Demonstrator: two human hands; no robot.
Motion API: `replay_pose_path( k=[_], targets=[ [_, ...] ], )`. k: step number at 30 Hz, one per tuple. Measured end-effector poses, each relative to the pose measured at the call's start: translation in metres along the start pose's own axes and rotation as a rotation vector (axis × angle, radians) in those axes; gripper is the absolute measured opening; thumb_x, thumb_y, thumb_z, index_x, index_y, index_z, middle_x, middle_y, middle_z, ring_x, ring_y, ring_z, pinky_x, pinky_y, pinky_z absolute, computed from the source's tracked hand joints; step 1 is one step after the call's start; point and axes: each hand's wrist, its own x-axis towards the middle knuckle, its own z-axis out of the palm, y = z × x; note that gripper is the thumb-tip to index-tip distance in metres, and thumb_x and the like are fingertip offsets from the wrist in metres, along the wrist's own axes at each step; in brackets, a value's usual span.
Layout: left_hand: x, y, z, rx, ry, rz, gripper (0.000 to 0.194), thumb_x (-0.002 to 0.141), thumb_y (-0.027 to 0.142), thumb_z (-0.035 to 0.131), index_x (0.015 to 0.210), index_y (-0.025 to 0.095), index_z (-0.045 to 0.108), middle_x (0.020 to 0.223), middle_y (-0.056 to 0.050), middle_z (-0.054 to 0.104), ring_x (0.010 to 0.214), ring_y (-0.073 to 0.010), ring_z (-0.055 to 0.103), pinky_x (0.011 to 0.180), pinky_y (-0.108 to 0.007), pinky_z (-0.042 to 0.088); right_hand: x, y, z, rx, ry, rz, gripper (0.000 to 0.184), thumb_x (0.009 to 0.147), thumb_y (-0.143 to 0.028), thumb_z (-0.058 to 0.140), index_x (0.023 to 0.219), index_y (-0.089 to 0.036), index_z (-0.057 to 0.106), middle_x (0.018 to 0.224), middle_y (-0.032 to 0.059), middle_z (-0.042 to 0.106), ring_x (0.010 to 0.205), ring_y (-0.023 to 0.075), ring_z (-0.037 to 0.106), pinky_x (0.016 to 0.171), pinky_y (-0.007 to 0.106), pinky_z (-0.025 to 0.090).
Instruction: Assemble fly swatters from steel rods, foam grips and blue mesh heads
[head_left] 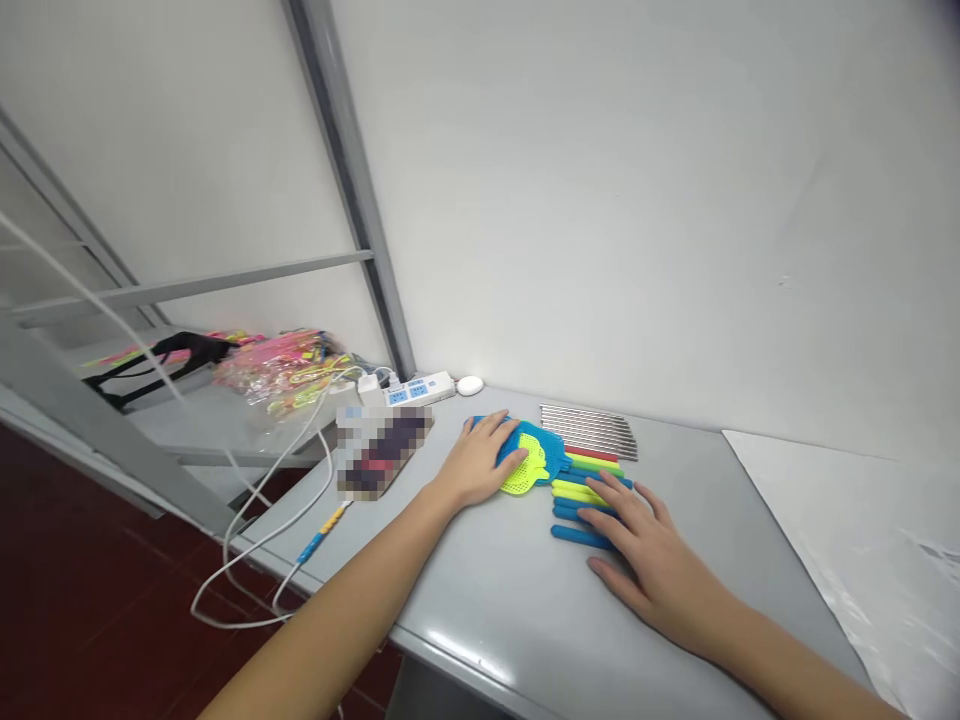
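Blue perforated swatter heads (553, 452) lie on the grey tabletop, with a smaller yellow-green hand-shaped head (531, 468) on top. My left hand (484, 458) rests over their left part, fingers stretched out, hiding some of the blue. Right beside them several coloured plastic handles (574, 506) in blue, yellow-green, green and red lie in a row. My right hand (649, 550) is spread over the right ends of these handles, its fingertips touching or just above them. Behind the handles a row of thin silver metal rods (589, 428) lies side by side.
A phone-like device (386, 455), blurred out, lies at the left with a white charging cable (240, 625). A power strip (420, 388) and a white round disc (470, 385) stand near the wall. Bagged colourful items (289, 365) fill the far left; a white sheet (832, 530) covers the right.
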Motion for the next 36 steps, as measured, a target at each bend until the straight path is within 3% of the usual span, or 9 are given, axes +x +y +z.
replay_pose_path(
  k=[2,4,8,10,13,17,22,31,36],
  targets=[
    [0.013,0.005,-0.007,-0.018,0.036,0.082,0.049,0.096,0.050,0.038,0.133,0.022,0.050,0.145,-0.010,0.046,0.132,-0.0254,0.040,0.114,-0.054,0.020,0.001,0.000,0.001,0.002,0.010,0.002,0.035,0.093,-0.030,0.048,0.127,-0.028,0.054,0.147,0.0106,0.042,0.141,0.0287,0.029,0.110,0.058,0.027],
    [0.034,0.016,-0.011,-0.053,0.118,0.189,0.043,0.097,0.045,0.037,0.124,0.019,0.056,0.133,-0.010,0.057,0.123,-0.0232,0.048,0.111,-0.048,0.027,0.002,0.001,0.002,0.006,0.031,0.000,0.030,0.093,-0.027,0.048,0.121,-0.029,0.057,0.144,0.0096,0.045,0.139,0.0282,0.032,0.109,0.058,0.028],
    [0.068,0.055,0.000,-0.093,0.151,0.315,0.037,0.099,0.036,0.031,0.107,0.017,0.063,0.105,-0.006,0.067,0.102,-0.0184,0.056,0.096,-0.035,0.041,0.002,0.004,0.005,0.015,0.083,0.052,0.021,0.092,-0.020,0.047,0.107,-0.027,0.060,0.135,0.0101,0.051,0.132,0.0271,0.041,0.107,0.058,0.029],
    [0.069,0.074,0.011,-0.054,0.119,0.488,0.035,0.098,0.033,0.033,0.096,0.018,0.065,0.095,-0.006,0.068,0.095,-0.0190,0.056,0.092,-0.036,0.040,0.002,0.006,0.006,0.024,0.091,0.094,0.019,0.091,-0.019,0.048,0.105,-0.026,0.059,0.129,0.0111,0.053,0.127,0.0268,0.045,0.106,0.058,0.030],
    [0.050,0.088,0.019,0.006,0.033,0.688,0.033,0.097,0.031,0.035,0.091,0.019,0.065,0.091,-0.005,0.068,0.092,-0.0195,0.056,0.092,-0.038,0.038,0.002,0.008,0.007,0.047,0.072,0.136,0.020,0.089,-0.019,0.049,0.107,-0.026,0.056,0.124,0.0114,0.055,0.119,0.0266,0.049,0.105,0.059,0.031],
    [0.022,0.073,0.008,0.042,-0.015,0.587,0.028,0.096,0.030,0.038,0.100,0.019,0.064,0.095,-0.006,0.068,0.098,-0.0214,0.055,0.098,-0.042,0.035,0.002,0.009,0.007,0.065,0.073,0.160,0.020,0.087,-0.021,0.052,0.106,-0.027,0.056,0.124,0.0110,0.054,0.117,0.0273,0.050,0.104,0.060,0.032],
    [0.025,0.050,-0.006,0.053,0.004,0.424,0.035,0.095,0.039,0.044,0.122,0.023,0.059,0.125,-0.006,0.062,0.124,-0.0277,0.044,0.106,-0.049,0.029,0.000,0.011,0.011,0.070,0.094,0.178,0.023,0.087,-0.026,0.054,0.110,-0.028,0.057,0.125,0.0106,0.054,0.119,0.0284,0.050,0.102,0.057,0.036],
    [0.029,0.038,0.003,0.061,-0.057,0.375,0.034,0.092,0.044,0.049,0.119,0.029,0.062,0.136,-0.005,0.052,0.129,-0.0304,0.039,0.111,-0.058,0.022,-0.002,0.012,0.013,0.072,0.065,0.212,0.031,0.088,-0.030,0.056,0.118,-0.030,0.052,0.132,0.0101,0.049,0.124,0.0289,0.046,0.102,0.056,0.038],
    [0.030,0.040,0.006,0.059,-0.064,0.365,0.025,0.091,0.041,0.051,0.100,0.024,0.067,0.133,-0.007,0.053,0.128,-0.0297,0.039,0.111,-0.058,0.022,-0.003,0.013,0.014,0.062,0.072,0.213,0.030,0.087,-0.032,0.056,0.117,-0.030,0.055,0.133,0.0094,0.050,0.123,0.0296,0.047,0.100,0.054,0.041]
  ],
)
